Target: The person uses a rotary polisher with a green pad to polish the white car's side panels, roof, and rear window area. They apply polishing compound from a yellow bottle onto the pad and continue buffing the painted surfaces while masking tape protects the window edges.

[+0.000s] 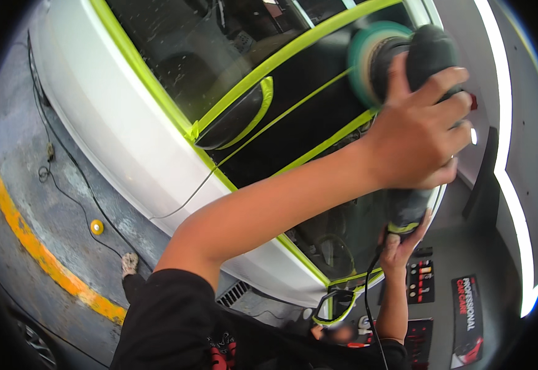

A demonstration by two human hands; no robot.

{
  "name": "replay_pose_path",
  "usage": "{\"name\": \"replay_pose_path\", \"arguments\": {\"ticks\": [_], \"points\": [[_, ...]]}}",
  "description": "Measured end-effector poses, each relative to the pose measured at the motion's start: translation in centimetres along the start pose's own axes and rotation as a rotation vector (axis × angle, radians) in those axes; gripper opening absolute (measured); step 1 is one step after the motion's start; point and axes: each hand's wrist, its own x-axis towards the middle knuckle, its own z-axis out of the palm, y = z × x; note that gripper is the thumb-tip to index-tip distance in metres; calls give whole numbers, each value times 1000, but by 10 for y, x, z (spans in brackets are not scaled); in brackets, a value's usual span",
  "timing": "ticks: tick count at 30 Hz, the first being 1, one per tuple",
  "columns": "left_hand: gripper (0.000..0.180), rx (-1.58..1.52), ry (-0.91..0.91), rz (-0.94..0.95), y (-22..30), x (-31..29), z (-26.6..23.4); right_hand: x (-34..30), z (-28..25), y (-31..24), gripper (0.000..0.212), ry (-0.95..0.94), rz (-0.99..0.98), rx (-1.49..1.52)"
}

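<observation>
With my left hand (420, 132) closed over the head of a black polisher (429, 52), I have its round teal pad (361, 61) at the glossy black pillar (309, 102) of a white car (108, 92). Lower in the view, my right hand (398, 250) grips the polisher's rear handle beside a green band, the fingers partly hidden. A cord (368, 290) hangs from that end. Bright green masking tape (263, 65) borders the pillar and windows. A thin strip runs down the pillar's seam. A curved black part (232, 123) edged with tape sits beside it.
A side mirror (334, 305) outlined in tape sticks out near my right forearm. Cables (68, 154) and a small round yellow thing (97, 227) lie on the grey floor, by a shoe (130, 263). A floor grate (235, 293) shows behind my left arm. Posters (466, 320) hang at the right.
</observation>
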Motion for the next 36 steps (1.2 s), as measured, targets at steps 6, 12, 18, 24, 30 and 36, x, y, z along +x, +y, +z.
{"name": "replay_pose_path", "arguments": {"ticks": [6,12,18,24,30,36], "points": [[37,274,-211,-143,55,-100,-78,-54,22,-2,101,-326,-281,123],[40,237,-169,86,28,-37,-34,-9,-6,-8,95,-277,-129,118],[41,224,-402,275,-1,57,30,63,-35,-21,80,79,-203,175],[43,305,-439,434,-6,47,9,48,-5,-22,77,10,-173,320],[48,326,-516,300,29,-26,-50,-38,44,-28,91,-82,-60,247],[52,400,-548,83,55,-105,-111,-100,71,-34,78,-251,-79,152]]}}
